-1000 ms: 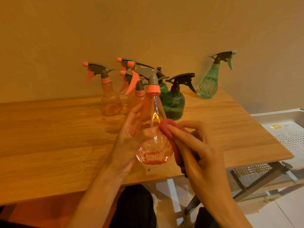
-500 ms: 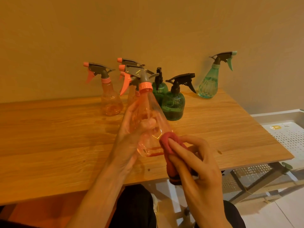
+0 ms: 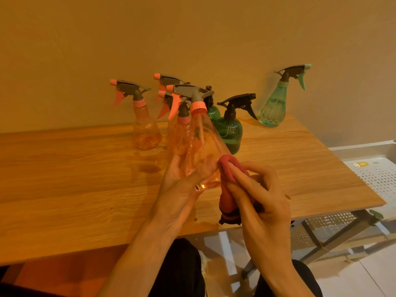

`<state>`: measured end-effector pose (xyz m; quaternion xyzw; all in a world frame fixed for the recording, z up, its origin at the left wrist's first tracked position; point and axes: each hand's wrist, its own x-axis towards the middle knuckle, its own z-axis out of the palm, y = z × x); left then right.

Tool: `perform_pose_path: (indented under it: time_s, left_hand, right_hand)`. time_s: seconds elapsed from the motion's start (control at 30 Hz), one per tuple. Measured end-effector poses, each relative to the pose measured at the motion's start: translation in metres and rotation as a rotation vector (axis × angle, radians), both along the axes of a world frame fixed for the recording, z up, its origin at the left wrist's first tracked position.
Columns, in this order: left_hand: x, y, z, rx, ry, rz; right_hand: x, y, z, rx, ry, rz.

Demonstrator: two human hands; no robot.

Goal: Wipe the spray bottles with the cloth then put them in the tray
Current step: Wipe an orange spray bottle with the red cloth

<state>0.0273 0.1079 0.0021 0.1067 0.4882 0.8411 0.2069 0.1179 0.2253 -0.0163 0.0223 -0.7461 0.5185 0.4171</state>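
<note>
wooden table, beige wall, dark trousers

The yellow label on the white tray is too small to read.

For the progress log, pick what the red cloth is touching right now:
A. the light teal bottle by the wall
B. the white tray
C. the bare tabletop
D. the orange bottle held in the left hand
D: the right hand presses the red cloth against the lower side of the orange bottle gripped by the left hand.
</note>
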Motion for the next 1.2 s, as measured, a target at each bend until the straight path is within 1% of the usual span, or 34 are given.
perform_pose_path:
  time_s: [0.1, 0.17, 0.2, 0.37, 0.5, 0.57, 0.7, 0.77, 0.93, 1.0, 1.07, 1.13, 1.2]
  left_hand:
    - [-0.001, -0.001, 0.001, -0.004, 0.02, -0.003]
    - [0.0, 0.0, 0.004, -0.005, 0.016, 0.022]
    - [0.0, 0.001, 0.005, -0.009, 0.012, 0.037]
    - [-0.005, 0.002, 0.009, -0.023, 0.021, 0.096]
    - [-0.007, 0.0, 0.011, -0.069, 0.05, 0.128]
    - [-0.006, -0.003, 0.01, -0.091, 0.07, 0.131]
    - [-0.001, -0.004, 0.007, -0.128, 0.121, 0.107]
    - [-0.001, -0.003, 0.007, -0.145, 0.143, 0.112]
    - [-0.005, 0.001, 0.012, -0.13, 0.135, 0.134]
    - [-0.005, 0.002, 0.012, -0.119, 0.129, 0.134]
    - [-0.003, 0.002, 0.012, -0.103, 0.121, 0.11]
    - [0.0, 0.003, 0.013, -0.077, 0.108, 0.067]
    - [0.001, 0.005, 0.014, -0.043, 0.099, 0.032]
  right_hand:
    - [-0.001, 0.004, 0.01, -0.108, -0.046, 0.091]
    - [-0.006, 0.007, 0.017, -0.185, -0.049, 0.087]
    - [-0.009, 0.008, 0.019, -0.189, -0.041, 0.063]
    - [-0.015, -0.005, 0.013, -0.017, 0.021, -0.058]
    - [-0.007, -0.015, -0.001, 0.061, 0.063, -0.066]
    - [-0.007, -0.013, 0.0, 0.053, 0.064, -0.048]
    - [-0.017, 0.0, 0.017, -0.095, 0.029, -0.016]
    - [-0.018, 0.003, 0.02, -0.125, 0.031, -0.037]
    - [-0.002, -0.009, 0.003, -0.011, 0.078, -0.072]
    - [0.003, -0.01, -0.001, 0.0, 0.076, -0.057]
    - [0.003, -0.006, 0.003, -0.073, 0.06, -0.035]
    - [-0.001, 0.0, 0.011, -0.216, 0.04, -0.031]
    - [-0.006, 0.003, 0.022, -0.303, 0.053, -0.037]
